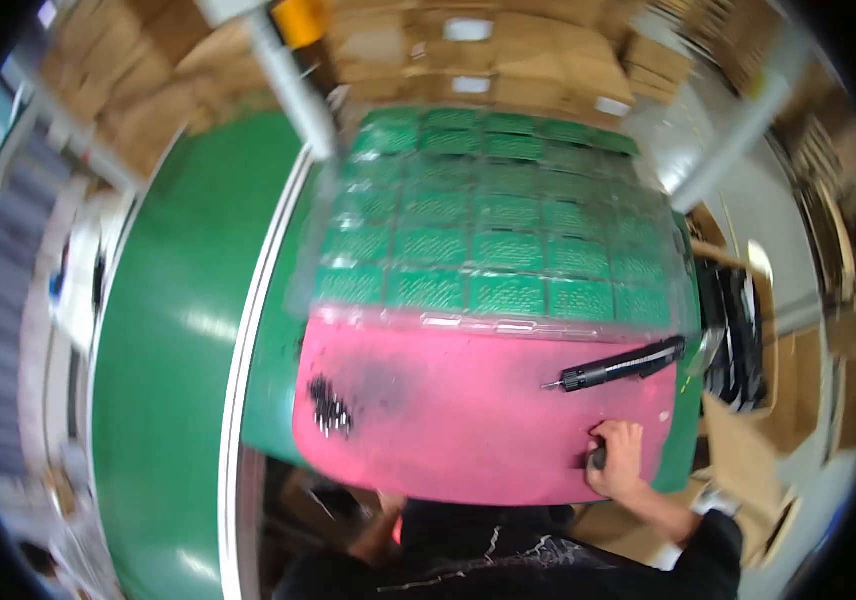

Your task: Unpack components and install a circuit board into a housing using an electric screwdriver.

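On the pink mat point(468, 440), my right hand point(622, 462) rests near the right front corner, its fingers curled round a small dark object point(598, 455) whose kind I cannot make out. Below the mat's front edge, my left hand point(388, 505) is partly hidden and blurred, so its fingers do not show. A black electric screwdriver point(620, 367) lies beyond my right hand, its bit pointing left. Toward the mat's left side sits a loose pile of small dark pieces with shiny ends point(328, 408).
A clear plastic tray with many compartments point(508, 250) spans the far side of the green worktable. Left of a white rail runs a green conveyor belt point(173, 330). Cardboard boxes point(538, 60) are stacked behind; an open carton with black items point(733, 335) stands at right.
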`<action>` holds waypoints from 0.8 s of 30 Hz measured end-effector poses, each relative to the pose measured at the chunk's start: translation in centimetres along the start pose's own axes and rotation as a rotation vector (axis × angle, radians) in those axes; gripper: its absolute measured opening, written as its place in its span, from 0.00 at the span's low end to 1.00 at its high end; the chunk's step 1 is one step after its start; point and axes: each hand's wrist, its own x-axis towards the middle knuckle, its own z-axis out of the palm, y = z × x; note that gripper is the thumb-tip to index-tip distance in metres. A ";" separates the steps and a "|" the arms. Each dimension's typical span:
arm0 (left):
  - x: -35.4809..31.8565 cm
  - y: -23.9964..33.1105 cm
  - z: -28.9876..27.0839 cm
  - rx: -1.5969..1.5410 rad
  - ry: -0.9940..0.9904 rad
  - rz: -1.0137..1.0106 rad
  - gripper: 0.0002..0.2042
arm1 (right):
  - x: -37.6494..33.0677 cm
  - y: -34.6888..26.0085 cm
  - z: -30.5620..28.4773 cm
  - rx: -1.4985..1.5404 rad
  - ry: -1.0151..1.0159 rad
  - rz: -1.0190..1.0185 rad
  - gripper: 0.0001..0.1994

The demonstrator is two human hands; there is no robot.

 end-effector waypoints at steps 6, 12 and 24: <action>-2.5 -12.4 13.3 -0.111 -0.056 0.385 0.24 | 0.8 0.7 0.5 0.042 0.042 -0.072 0.15; -0.8 1.9 -1.1 -0.579 0.171 0.134 0.18 | 2.7 -9.6 2.0 0.437 -0.117 0.016 0.33; -1.8 1.3 -1.5 -0.633 0.166 0.026 0.20 | 21.4 -31.3 18.0 0.097 -0.298 -0.829 0.20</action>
